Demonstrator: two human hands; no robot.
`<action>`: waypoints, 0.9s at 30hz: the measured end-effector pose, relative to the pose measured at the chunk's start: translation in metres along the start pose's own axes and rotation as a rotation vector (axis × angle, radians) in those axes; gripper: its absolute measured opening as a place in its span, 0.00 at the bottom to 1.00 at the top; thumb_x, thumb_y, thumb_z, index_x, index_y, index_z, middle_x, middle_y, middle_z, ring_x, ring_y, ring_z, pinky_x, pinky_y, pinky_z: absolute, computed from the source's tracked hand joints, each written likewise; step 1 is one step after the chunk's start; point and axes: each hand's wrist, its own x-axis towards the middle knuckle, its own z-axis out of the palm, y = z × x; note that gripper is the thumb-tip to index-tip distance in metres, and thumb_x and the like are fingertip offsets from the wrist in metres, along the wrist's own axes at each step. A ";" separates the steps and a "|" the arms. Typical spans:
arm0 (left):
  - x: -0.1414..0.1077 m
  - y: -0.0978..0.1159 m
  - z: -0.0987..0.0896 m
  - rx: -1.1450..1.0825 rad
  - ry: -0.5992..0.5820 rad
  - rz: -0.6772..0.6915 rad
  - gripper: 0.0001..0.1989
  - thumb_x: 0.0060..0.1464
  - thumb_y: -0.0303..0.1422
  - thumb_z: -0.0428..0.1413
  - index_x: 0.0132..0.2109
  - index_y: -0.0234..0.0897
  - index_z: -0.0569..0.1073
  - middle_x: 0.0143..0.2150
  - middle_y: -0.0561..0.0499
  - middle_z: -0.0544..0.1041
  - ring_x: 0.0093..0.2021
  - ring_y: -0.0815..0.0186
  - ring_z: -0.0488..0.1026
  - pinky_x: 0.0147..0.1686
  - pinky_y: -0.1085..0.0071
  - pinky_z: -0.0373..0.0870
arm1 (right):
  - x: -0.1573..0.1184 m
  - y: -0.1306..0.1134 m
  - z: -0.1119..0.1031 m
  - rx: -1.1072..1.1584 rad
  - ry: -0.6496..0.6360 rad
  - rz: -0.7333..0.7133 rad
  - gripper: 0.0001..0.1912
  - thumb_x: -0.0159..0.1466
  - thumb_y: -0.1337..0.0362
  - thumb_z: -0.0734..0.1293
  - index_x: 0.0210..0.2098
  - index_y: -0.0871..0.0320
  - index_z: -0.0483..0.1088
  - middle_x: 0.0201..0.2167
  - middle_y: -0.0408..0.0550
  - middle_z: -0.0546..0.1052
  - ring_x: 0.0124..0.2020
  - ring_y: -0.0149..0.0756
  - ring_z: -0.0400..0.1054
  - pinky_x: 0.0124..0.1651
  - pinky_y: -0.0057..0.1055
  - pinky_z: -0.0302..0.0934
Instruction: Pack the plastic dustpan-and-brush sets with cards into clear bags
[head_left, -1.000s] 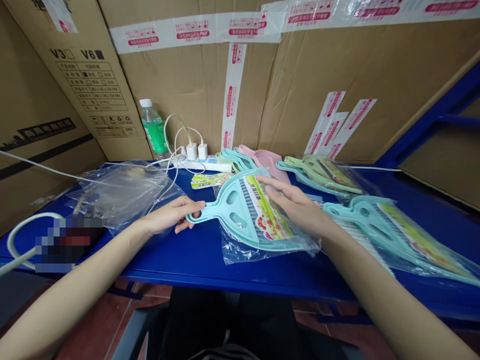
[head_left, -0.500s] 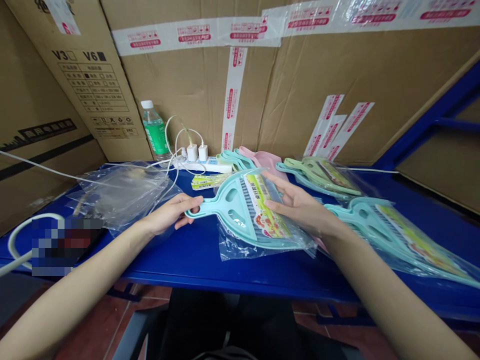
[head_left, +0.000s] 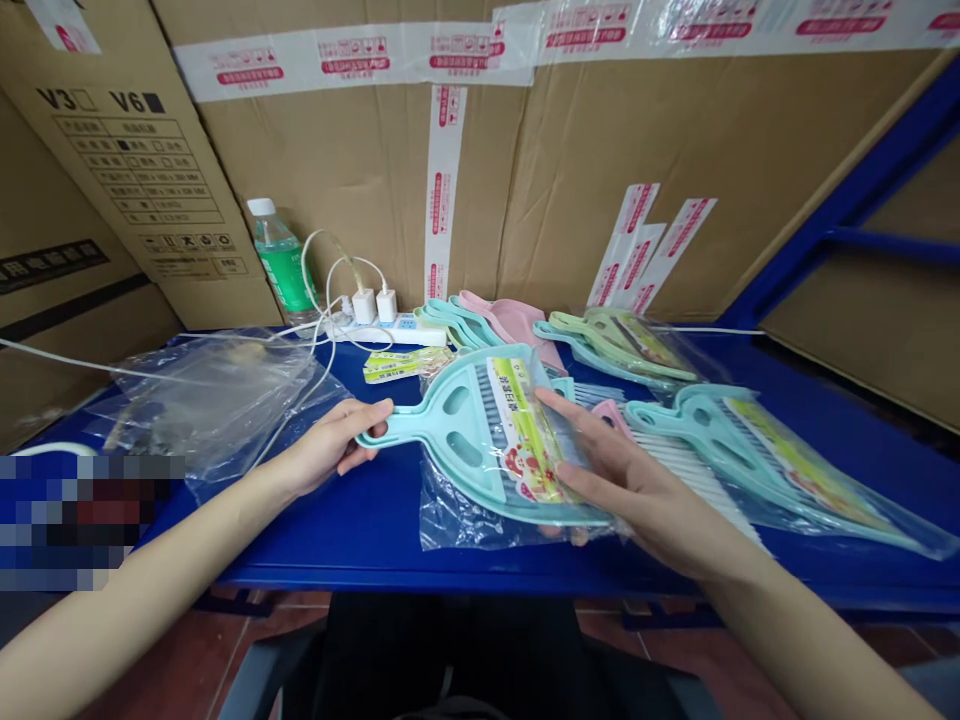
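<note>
Brown corrugated cartons [head_left: 675, 180], banded with white-and-red printed packing tape, form a wall behind a blue painted metal surface [head_left: 337, 555]. A blue steel rack frame [head_left: 847, 225] stands at the far right, and reddish-brown floor tiles [head_left: 172, 670] lie below.

The landmark is a mint-green plastic dustpan [head_left: 457, 440], sealed in a clear plastic bag with a yellow-green printed label, near the middle of the surface's front edge. Just right of it lies a second bagged mint-green dustpan with white bristles [head_left: 712, 450]. Behind it and to the right are bagged pale green dustpans [head_left: 622, 345]; directly behind it is a loose stack of mint and pink dustpans [head_left: 510, 320]. To its left lies a crumpled clear plastic bag [head_left: 210, 400], and further left a pixelated patch [head_left: 82, 520] hides whatever is there. Behind it and to the left stand a white power strip [head_left: 382, 332], two white plug chargers [head_left: 364, 306] and a water bottle with a green label [head_left: 279, 260]. A small yellow-green label strip [head_left: 405, 365] lies just behind it.

The left hand [head_left: 322, 450] clenches the dustpan's handle end, its curled fingers [head_left: 367, 415] closed around it. The right hand [head_left: 637, 500] lies spread across the dustpan's right side, fingers [head_left: 559, 405] on the bag; whether they grip, I cannot tell. Compared with the earlier frame, that hand sits lower on the bag, and the view has swung slightly left.
</note>
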 end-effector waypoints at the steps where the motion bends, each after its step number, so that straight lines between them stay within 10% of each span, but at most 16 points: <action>1: 0.000 0.001 0.001 0.005 -0.003 0.000 0.28 0.48 0.56 0.57 0.20 0.36 0.64 0.11 0.59 0.62 0.09 0.80 0.47 0.15 0.74 0.40 | -0.002 0.003 -0.001 -0.013 0.014 -0.026 0.47 0.59 0.44 0.68 0.71 0.41 0.44 0.64 0.49 0.66 0.46 0.50 0.76 0.41 0.47 0.75; 9: -0.002 0.007 0.001 0.062 -0.032 0.046 0.28 0.48 0.56 0.56 0.17 0.37 0.64 0.10 0.59 0.61 0.08 0.79 0.49 0.11 0.73 0.38 | -0.007 0.005 -0.001 -0.093 0.035 -0.144 0.43 0.60 0.49 0.69 0.70 0.45 0.49 0.70 0.47 0.57 0.70 0.48 0.46 0.63 0.50 0.57; 23: -0.004 0.004 -0.005 0.184 -0.072 0.117 0.32 0.57 0.60 0.45 0.22 0.37 0.68 0.09 0.59 0.56 0.13 0.74 0.49 0.19 0.73 0.49 | -0.024 0.009 -0.024 -0.113 0.292 -0.101 0.48 0.49 0.41 0.74 0.65 0.49 0.61 0.71 0.49 0.52 0.71 0.53 0.43 0.65 0.50 0.53; 27: -0.004 0.007 -0.005 0.177 -0.029 0.135 0.31 0.57 0.60 0.47 0.22 0.38 0.67 0.10 0.59 0.57 0.14 0.73 0.48 0.18 0.73 0.47 | -0.038 0.005 -0.050 -0.189 0.414 -0.062 0.47 0.50 0.42 0.73 0.65 0.48 0.61 0.67 0.53 0.62 0.62 0.55 0.62 0.55 0.45 0.68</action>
